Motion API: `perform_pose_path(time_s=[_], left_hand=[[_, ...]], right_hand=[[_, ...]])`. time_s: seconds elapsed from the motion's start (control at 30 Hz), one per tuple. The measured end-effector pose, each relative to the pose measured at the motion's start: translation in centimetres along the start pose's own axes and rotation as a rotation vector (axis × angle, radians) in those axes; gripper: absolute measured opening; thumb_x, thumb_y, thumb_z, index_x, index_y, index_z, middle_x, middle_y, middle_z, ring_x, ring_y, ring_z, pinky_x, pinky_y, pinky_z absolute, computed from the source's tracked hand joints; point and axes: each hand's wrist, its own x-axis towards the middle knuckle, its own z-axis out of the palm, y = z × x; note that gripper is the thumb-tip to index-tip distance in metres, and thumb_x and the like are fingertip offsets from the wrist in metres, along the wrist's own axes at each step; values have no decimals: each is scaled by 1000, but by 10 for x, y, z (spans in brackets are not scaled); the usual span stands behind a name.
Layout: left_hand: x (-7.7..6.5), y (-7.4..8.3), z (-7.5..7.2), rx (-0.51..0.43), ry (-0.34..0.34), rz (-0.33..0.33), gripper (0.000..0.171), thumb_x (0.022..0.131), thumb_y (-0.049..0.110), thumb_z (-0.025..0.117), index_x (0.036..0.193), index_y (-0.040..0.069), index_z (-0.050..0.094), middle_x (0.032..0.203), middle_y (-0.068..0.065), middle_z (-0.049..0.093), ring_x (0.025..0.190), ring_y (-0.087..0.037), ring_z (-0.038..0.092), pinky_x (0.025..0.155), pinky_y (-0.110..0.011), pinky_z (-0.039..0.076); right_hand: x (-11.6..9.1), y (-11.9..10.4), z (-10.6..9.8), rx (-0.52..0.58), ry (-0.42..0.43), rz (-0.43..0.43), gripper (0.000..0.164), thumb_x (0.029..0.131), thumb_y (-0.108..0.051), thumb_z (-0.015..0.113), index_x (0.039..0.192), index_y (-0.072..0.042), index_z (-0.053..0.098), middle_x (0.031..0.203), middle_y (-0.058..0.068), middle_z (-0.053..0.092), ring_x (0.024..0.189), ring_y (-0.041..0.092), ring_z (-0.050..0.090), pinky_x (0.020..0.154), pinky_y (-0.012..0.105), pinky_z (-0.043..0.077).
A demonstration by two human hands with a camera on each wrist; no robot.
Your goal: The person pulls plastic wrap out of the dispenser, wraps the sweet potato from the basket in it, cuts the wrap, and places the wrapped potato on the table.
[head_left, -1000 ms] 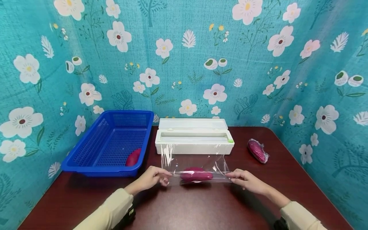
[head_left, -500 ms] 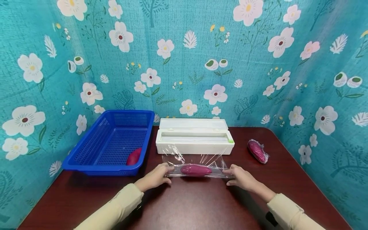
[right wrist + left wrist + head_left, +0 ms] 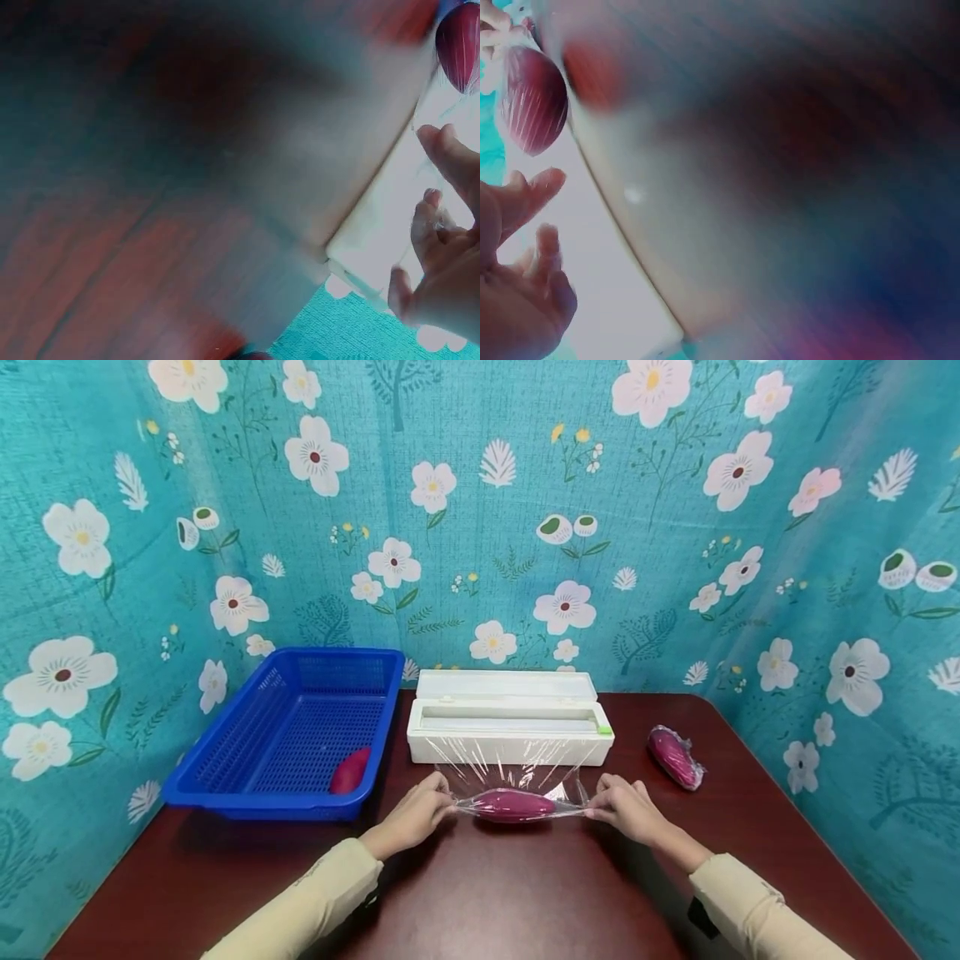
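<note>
A purple-red sweet potato [image 3: 513, 806] lies under clear plastic wrap [image 3: 558, 767] at mid-table. The wrap runs in taut creases from a white dispenser box [image 3: 510, 750] down over it. To its left, my left hand [image 3: 411, 814] pinches the gathered end of the wrap between thumb and fingers. My right hand [image 3: 632, 810] pinches the opposite end, level with the left. In the left wrist view the wrapped sweet potato [image 3: 536, 101] shows shiny film streaks beyond the fingers [image 3: 536, 191]. The right wrist view shows the sweet potato [image 3: 459, 46] partly cut off at the corner.
A blue slotted basket [image 3: 262, 804] stands at left with another sweet potato [image 3: 350, 771] inside. A film-wrapped sweet potato [image 3: 675, 757] lies at right on the dark red table [image 3: 495, 893]. The dispenser's lid [image 3: 506, 682] is raised. A flowered teal curtain [image 3: 465, 577] surrounds the table.
Both hands have moved away from the body toward the dispenser, and the sweet potato has turned over in the wrap. The wrap's ends, flat before, are now bunched into narrow twists at the fingers.
</note>
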Motion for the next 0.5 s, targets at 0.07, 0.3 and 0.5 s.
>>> perform_pose_path(time_s=[0.07,0.3,0.5], left_hand=[[2,1,-1,61,43,-2,13,79,17,66,68,11,69,93,-5,50,85,-18,46,69,-32,36],[4,0,-5,45,58,-114,15,78,25,67,67,16,71,103,-7,53,98,-24,40,71,-38,32],[8,-3,-7,-372,50,-363,20,81,15,64,66,5,70,84,-2,55,86,-21,47,75,-35,36]], right_hand=[[2,0,-2,-9,23,14,6,73,-22,71,70,-17,72,75,-12,39,74,8,37,61,34,22],[4,5,-5,180,42,-8,9,71,-12,73,65,-17,69,85,1,50,86,22,39,68,39,24],[5,13,-9,646,9,-88,8,79,4,62,84,4,69,101,22,60,95,25,54,75,20,43]])
